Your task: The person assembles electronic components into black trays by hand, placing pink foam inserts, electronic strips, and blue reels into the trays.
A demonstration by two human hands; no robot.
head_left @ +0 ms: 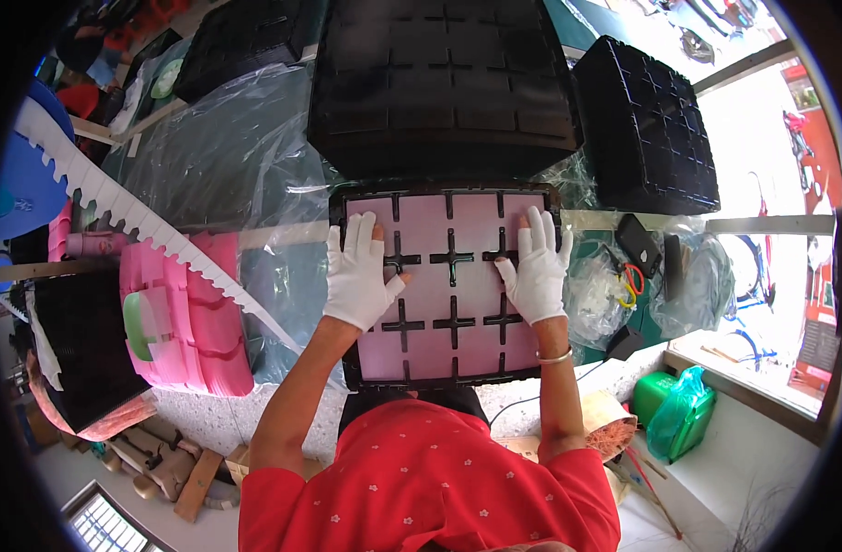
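Note:
In front of me lies a shallow black frame or tray (336, 216) with a pink sheet (423, 287) showing inside it, and several black cross-shaped pieces (452, 258) stand in a grid across the pink. My left hand (355, 276), in a white glove with some bare fingertips, rests flat with fingers spread near the left edge of the sheet. Gloved the same way, my right hand (538, 276) lies flat near the right edge, fingers stretched out and thumb pointing inward. Neither hand grips anything.
Beyond the tray stands a tall black stack (444, 101), with another black stack (651, 129) at right. Clear plastic film (246, 138) covers the green table. Pink sheets (186, 313) and a white notched strip (154, 221) are left; yellow-and-red-handled scissors (632, 283) and a black phone-like object (639, 244) right.

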